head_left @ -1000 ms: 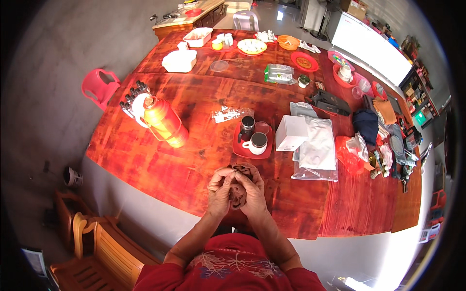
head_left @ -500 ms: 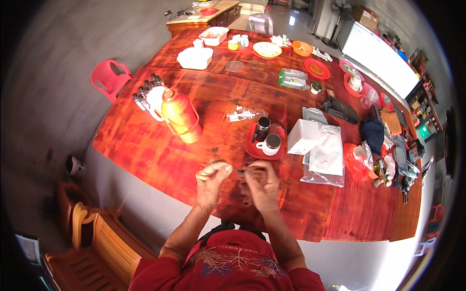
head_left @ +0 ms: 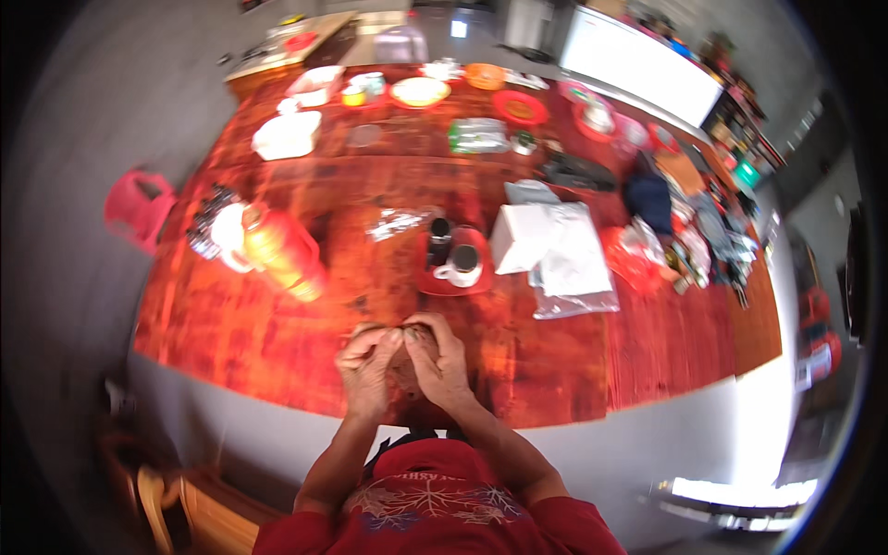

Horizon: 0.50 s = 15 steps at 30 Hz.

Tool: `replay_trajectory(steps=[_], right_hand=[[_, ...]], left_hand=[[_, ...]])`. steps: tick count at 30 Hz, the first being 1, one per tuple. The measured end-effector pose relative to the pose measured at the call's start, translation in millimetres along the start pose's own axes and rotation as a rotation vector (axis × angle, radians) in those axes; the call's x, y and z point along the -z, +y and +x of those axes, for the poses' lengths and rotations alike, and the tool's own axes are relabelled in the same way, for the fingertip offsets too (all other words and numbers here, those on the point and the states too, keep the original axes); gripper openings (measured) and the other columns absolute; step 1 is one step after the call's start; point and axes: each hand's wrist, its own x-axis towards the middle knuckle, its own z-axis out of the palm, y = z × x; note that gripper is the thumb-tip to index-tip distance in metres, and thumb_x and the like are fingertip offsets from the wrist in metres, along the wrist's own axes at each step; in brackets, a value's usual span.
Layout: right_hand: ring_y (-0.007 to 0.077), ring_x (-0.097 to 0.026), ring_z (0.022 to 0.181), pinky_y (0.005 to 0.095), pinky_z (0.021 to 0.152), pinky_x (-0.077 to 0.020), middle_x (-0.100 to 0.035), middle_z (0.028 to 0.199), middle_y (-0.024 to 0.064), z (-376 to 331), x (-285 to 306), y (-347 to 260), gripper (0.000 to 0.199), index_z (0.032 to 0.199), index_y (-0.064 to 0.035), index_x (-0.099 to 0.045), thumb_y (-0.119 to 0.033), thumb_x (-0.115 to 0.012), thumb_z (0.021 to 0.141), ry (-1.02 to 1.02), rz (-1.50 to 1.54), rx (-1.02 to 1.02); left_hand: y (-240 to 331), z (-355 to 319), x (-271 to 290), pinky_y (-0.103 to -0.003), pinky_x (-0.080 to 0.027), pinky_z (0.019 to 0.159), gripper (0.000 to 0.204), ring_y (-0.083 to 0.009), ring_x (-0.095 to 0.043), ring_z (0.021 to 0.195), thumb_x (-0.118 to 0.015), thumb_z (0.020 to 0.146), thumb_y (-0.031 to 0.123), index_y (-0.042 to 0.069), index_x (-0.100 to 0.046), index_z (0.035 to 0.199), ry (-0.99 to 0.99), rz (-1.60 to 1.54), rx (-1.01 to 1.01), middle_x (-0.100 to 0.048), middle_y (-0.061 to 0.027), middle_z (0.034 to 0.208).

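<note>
A small dark brown object [head_left: 407, 356], rounded and dull, sits between the person's two hands just above the near edge of the long red wooden table [head_left: 277, 342]. Only a sliver of it shows between the fingers; its exact shape and kind cannot be made out, since motion blur softens the whole picture and the fingers cover most of it. The left hand [head_left: 368, 363] and the right hand [head_left: 437, 356] are pressed close together, fingers curled inward and fingertips meeting over the top of the object, so both close around it. Both forearms rise from the lower edge, elbows apart, wrists converging, above a red shirt [head_left: 425, 499]. Farther along the table, well apart from the hands, stand an orange-yellow thermos flask [head_left: 282, 252] lying tilted, and a red tray [head_left: 453, 268] bearing a white cup [head_left: 462, 264] and a dark jar [head_left: 439, 236].
</note>
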Motion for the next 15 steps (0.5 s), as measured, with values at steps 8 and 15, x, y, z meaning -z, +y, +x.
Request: replay_trajectory(steps=[8, 15], right_hand=[[0.0077, -0.053, 0.074, 0.0221, 0.067, -0.0453, -0.059, 0.086, 0.0025, -10.4, 58.6, 23.7, 0.014, 0.098, -0.0053, -0.054, -0.018, -0.049, 0.094, 0.431, 0.576, -0.424], [0.0086, -0.051, 0.093, 0.0222, 0.081, -0.0423, -0.056, 0.092, 0.0021, -44.3, 119.9, 18.5, 0.021, 0.110, -0.0029, -0.052, -0.016, -0.049, 0.094, 0.287, 0.221, -0.196]], left_hand=[[-18.2, -2.1, -40.7, -0.024, -0.044, 0.072, 0.008, -0.0123, -0.051, 0.082, -0.067, 0.079, 0.000, -0.002, -0.067, 0.086, -0.249, 0.205, -0.116, -0.056, -0.0050, 0.087], [-40.5, -5.1, -104.5, -0.026, -0.041, 0.074, 0.008, -0.0160, -0.050, 0.082, -0.066, 0.078, 0.001, -0.001, -0.068, 0.085, -0.624, 0.293, -0.218, -0.056, -0.0064, 0.086]])
